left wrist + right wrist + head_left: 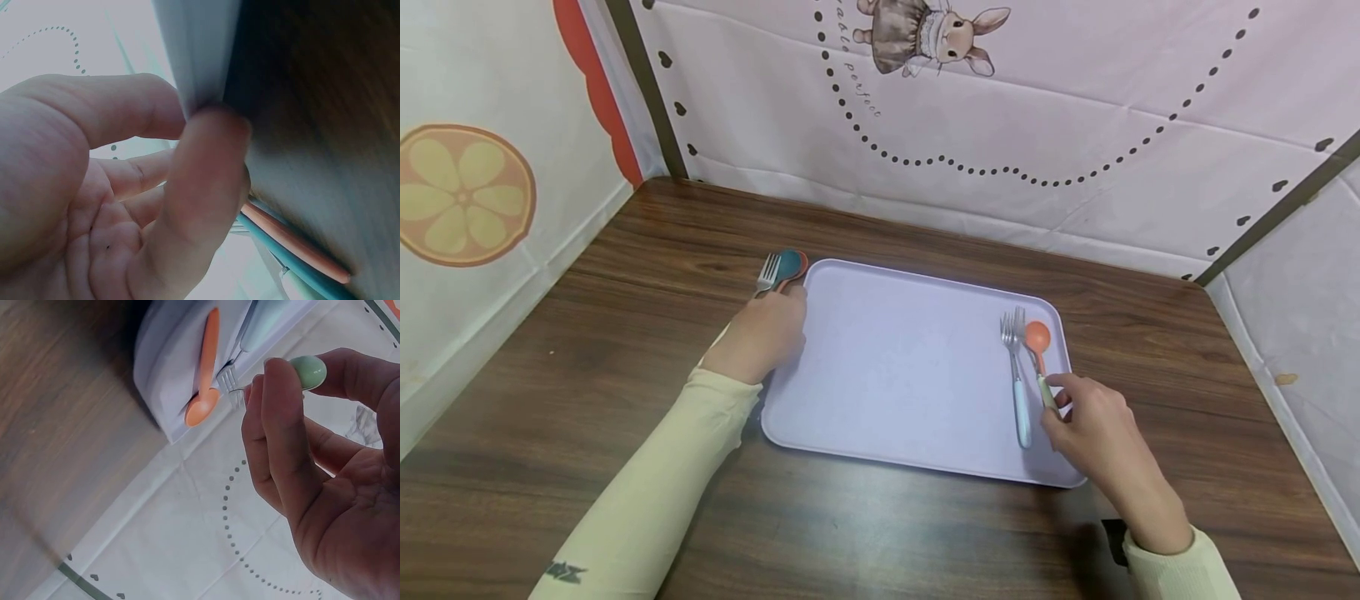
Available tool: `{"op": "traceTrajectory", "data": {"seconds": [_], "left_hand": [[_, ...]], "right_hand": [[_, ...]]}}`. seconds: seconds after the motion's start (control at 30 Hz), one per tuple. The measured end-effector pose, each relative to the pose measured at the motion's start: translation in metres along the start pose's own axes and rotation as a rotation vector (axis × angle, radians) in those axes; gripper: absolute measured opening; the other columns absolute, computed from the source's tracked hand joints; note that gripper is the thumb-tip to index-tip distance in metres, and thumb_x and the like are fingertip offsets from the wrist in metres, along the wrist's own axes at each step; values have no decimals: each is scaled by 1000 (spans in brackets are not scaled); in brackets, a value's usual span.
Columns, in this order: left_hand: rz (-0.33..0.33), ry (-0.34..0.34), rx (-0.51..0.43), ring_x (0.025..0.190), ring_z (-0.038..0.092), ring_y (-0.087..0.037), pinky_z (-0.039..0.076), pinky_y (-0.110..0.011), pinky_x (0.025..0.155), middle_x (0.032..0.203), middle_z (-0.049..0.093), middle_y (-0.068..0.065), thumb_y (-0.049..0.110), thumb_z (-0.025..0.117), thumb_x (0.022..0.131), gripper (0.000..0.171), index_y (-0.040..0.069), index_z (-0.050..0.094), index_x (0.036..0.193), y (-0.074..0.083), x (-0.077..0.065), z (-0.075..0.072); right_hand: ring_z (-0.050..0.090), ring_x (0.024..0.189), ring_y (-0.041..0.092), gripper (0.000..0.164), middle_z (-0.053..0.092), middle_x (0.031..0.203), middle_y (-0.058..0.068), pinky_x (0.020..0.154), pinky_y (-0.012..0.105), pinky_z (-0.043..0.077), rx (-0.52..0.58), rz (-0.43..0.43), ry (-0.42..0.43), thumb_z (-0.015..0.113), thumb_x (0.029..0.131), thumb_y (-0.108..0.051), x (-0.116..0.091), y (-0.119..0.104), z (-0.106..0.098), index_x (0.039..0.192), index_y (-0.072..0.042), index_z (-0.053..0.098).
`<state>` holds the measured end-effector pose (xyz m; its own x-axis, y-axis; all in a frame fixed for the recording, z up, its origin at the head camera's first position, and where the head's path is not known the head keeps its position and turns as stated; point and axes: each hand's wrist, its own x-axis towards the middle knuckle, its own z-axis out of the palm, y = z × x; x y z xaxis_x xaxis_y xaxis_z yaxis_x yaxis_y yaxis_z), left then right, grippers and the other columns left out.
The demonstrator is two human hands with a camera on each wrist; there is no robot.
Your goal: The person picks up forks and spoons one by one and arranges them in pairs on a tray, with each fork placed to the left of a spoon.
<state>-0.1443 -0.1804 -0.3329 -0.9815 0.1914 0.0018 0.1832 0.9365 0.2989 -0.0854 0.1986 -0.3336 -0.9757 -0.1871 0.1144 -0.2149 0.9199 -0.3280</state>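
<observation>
Pinched in the right hand (1097,425), the green fork (1047,392) looks light, stiff and best held by its handle, while the left hand (762,333) pinches the rigid-looking tray (887,367) at its left rim.

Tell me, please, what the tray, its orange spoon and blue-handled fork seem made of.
Tray: probably matte plastic, given even colour and moulded rim.
Orange spoon: perhaps satin plastic or silicone, one even colour.
Blue-handled fork: glossy head, apparently metal from silvery shine; smooth handle, possibly plastic.
</observation>
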Motion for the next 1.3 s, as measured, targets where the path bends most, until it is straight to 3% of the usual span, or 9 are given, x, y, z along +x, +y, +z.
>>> {"op": "traceTrajectory", "data": {"seconds": [0.23,1.03,1.3], "left_hand": [[8,11,0,59,51,-30,47,-48,56,70,52,-16,0,46,82,9,-3,46,91,0,0,0],[23,25,11,59,51,-30,48,-49,56,70,51,-16,-1,47,81,9,-4,46,90,-2,1,2],[24,25,6,58,51,-30,48,-49,56,70,51,-16,-1,47,81,8,-3,46,88,-1,0,1]], "right_hand": [[55,63,15,36,60,78,8,45,30,46,1,11,-19,59,74,-6,2,-5,1,109,0,61],[45,58,15,29,53,68,3,47,32,40,1,-65,41,57,71,-4,7,-16,9,99,0,64],[48,59,14,28,57,69,3,50,33,42,-4,-102,51,58,71,-2,9,-21,11,98,0,65]]}}
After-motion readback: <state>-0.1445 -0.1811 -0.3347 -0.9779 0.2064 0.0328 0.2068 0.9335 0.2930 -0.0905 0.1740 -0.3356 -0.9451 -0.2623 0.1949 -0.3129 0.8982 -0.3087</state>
